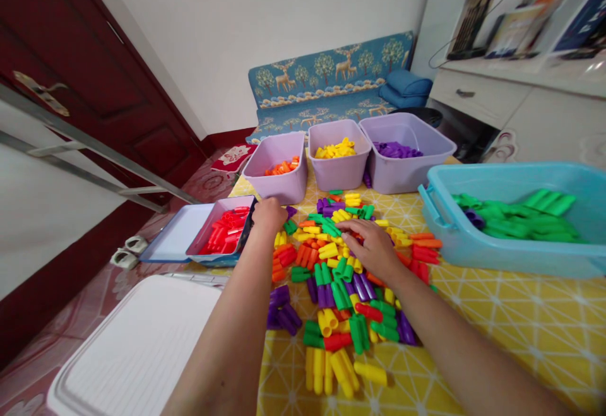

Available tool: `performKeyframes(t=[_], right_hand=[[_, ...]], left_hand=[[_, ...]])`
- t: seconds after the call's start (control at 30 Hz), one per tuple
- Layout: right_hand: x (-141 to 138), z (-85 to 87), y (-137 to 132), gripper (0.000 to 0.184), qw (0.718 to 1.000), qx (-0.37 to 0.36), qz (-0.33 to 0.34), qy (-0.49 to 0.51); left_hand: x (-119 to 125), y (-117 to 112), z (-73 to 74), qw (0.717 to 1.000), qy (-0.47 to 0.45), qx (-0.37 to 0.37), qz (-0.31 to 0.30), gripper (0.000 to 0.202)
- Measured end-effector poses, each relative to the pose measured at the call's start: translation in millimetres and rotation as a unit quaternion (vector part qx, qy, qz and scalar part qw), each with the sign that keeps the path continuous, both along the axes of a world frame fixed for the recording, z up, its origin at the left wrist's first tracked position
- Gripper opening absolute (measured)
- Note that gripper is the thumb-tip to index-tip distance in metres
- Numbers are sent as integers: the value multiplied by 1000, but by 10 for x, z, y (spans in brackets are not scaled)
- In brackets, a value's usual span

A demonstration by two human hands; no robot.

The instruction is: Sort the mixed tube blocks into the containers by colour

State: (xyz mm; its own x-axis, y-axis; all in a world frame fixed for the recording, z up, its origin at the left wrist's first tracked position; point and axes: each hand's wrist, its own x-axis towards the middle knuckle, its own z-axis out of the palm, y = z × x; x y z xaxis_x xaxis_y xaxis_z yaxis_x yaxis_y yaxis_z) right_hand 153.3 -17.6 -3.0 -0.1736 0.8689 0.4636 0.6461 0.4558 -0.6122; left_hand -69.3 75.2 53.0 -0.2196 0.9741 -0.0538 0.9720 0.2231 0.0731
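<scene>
A mixed pile of plastic tube-shaped toy pieces [331, 271] in green, yellow, red, orange and purple spreads over the table. My right hand [374, 245] reaches into it palm down, thumb and fingers apart, fingertips at some green and yellow pieces. At the pile's far left edge, my left hand [269, 215] is beside a box of red pieces [225, 230]. Its back faces me and hides the fingers, so whether it holds anything is not visible. A few purple pieces [283, 310] lie on the near left side of the pile.
Behind the pile stand lilac bins with orange [279, 182], yellow [338, 173] and purple pieces [402, 173]. A turquoise bin [511, 258] of green pieces is at the right. A white lid [142, 340] lies near left. A patterned sofa [326, 81] is beyond.
</scene>
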Motion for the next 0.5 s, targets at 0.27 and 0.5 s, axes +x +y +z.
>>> performKeyframes(t=[0.27,0.5], right_hand=[[7,-12,-3,23,1000,6,0,2],[4,-6,-13,23,1000,1,0,5]], left_hand=[[48,-1,-200,1000,-10,21,18,53],[39,107,-197,999,-2,5,37,54]])
